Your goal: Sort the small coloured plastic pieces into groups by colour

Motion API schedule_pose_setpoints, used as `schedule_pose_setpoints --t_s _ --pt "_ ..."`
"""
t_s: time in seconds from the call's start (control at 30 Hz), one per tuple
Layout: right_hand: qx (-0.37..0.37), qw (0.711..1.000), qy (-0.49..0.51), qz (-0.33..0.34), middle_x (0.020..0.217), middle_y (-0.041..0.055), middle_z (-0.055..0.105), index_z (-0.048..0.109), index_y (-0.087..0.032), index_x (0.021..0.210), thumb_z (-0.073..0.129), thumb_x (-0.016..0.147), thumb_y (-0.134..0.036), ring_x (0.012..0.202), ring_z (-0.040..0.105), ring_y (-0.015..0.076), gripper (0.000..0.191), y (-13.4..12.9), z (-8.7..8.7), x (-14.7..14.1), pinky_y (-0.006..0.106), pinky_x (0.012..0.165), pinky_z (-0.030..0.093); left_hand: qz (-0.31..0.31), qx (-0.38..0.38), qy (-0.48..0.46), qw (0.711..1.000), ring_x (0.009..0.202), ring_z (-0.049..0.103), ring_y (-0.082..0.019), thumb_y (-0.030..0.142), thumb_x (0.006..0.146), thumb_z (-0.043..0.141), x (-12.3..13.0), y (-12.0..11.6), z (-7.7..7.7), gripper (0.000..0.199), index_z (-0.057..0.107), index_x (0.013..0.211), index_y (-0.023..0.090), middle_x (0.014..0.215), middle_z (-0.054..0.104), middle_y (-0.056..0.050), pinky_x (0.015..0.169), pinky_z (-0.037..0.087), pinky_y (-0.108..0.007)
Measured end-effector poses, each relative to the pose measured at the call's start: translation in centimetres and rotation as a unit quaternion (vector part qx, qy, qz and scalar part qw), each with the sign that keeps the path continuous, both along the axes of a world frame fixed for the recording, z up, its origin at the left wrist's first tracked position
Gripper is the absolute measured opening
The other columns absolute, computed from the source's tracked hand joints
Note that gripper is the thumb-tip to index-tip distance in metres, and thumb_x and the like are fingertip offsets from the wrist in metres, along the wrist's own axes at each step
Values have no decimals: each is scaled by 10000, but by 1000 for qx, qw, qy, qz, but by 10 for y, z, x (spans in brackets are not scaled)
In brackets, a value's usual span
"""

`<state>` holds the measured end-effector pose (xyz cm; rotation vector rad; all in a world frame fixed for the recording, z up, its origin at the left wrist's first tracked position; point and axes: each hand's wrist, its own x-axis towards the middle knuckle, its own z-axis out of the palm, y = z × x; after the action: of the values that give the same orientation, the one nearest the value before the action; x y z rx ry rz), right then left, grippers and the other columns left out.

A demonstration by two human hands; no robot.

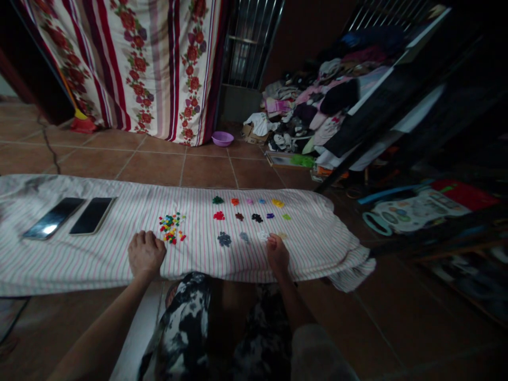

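Note:
My left hand (146,253) rests on the striped cloth, its fingers curled into a fist; whatever may be inside is hidden. Just right of it lies a loose mixed pile of small coloured pieces (171,228), mostly red, yellow, green and orange. My right hand (278,253) is closed with its fingertips together at the small white pile (263,236); anything pinched there is too small to make out. Beside these fingertips is a beige pile (282,235). Leftward in the same row are a light grey pile (244,237) and a dark grey pile (224,239).
Behind are rows of single-colour piles, including green (218,200), yellow (278,202), red (218,216) and black (257,217). Two phones (92,216) lie at left on the striped cloth (119,264). Beyond are a purple basin (223,138) and heaped clothes (305,106).

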<state>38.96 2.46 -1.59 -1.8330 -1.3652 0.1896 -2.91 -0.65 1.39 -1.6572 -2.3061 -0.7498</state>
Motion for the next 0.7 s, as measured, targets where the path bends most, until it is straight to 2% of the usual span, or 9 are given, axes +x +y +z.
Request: schedule_pose_setpoints --t_s 0.2,0.47,0.57,0.7 --pt "20 1000 -20 -6 1035 155 729 685 -161 1025 393 808 -336 954 674 253 403 -1 -4 4 403 880 527 3 -19 18 1000 1174 526 -351 274 860 414 -2 1 -3 385 628 1110 74 1189 611 -236 1008 405 -507" --pt "60 997 -51 -5 997 173 698 676 -154 984 309 891 -448 956 637 269 479 -4 -6 6 429 868 523 5 -24 11 1000 1192 506 -347 279 860 413 -1 1 -1 350 631 1051 82 1183 605 -243 1012 388 -486" --pt "114 992 -58 -5 984 163 672 667 -160 991 327 918 -418 932 617 256 433 -5 4 -11 401 793 537 6 -19 8 1000 1204 502 -354 271 862 422 0 1 -1 347 629 1068 85 1209 600 -244 1013 388 -502" --pt "160 983 -31 87 994 127 654 668 -180 1013 398 933 -372 898 611 221 340 -5 21 -58 353 713 554 11 -10 10 1000 1205 511 -346 267 863 421 1 1 -1 323 631 1046 102 1199 610 -222 1012 392 -496"
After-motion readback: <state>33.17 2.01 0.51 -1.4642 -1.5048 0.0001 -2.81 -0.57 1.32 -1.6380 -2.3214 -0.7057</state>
